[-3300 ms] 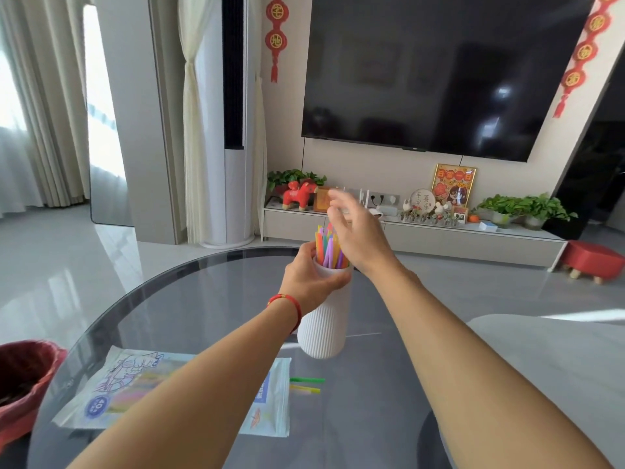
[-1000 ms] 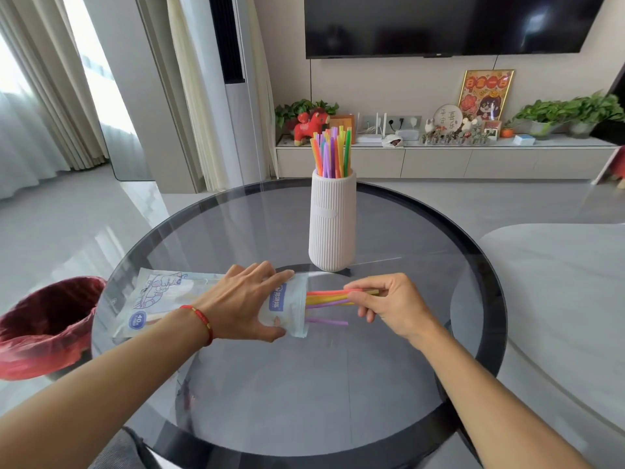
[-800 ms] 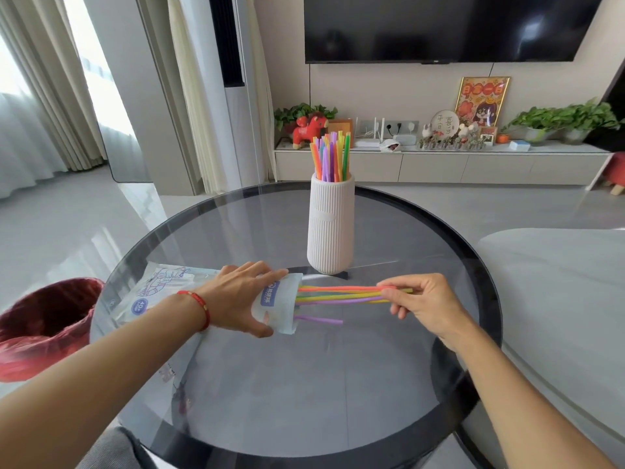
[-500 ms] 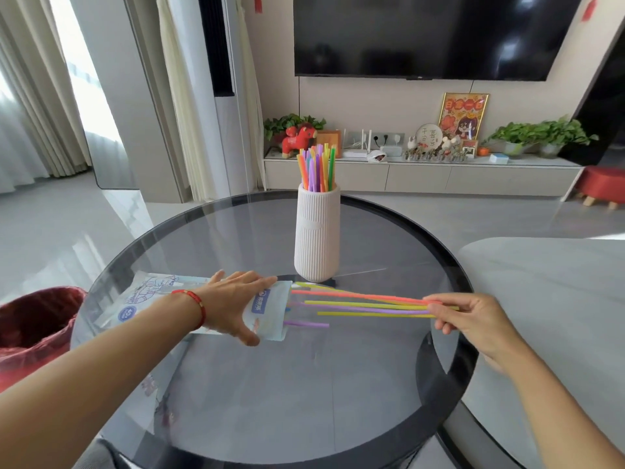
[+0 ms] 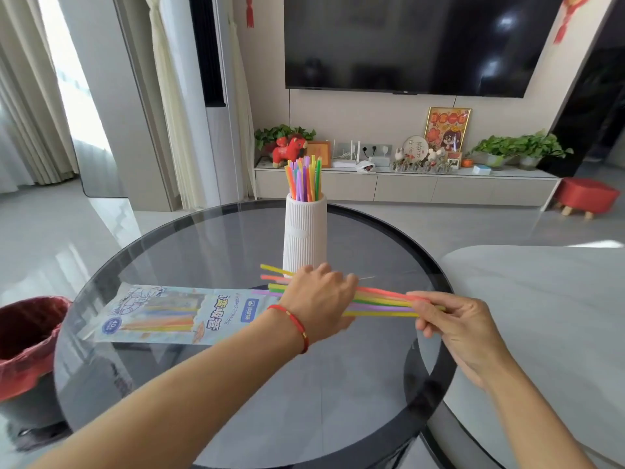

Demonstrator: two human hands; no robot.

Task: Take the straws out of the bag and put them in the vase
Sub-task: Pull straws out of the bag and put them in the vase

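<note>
While the vase (image 5: 305, 231) at 12 o'clock already holds many straws, right hand (image 5: 461, 328) pinches a loose bundle (image 5: 382, 301); left hand (image 5: 318, 301) closes around it. More remain in the bag (image 5: 162, 314) at 9 o'clock.

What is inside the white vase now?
The vase holds upright colored straws; only their tops show above the rim. Its wall hides their lower parts and anything else inside.

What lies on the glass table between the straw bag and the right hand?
Head view: the left hand, over a fan of loose straws pinched by the right hand.
</note>
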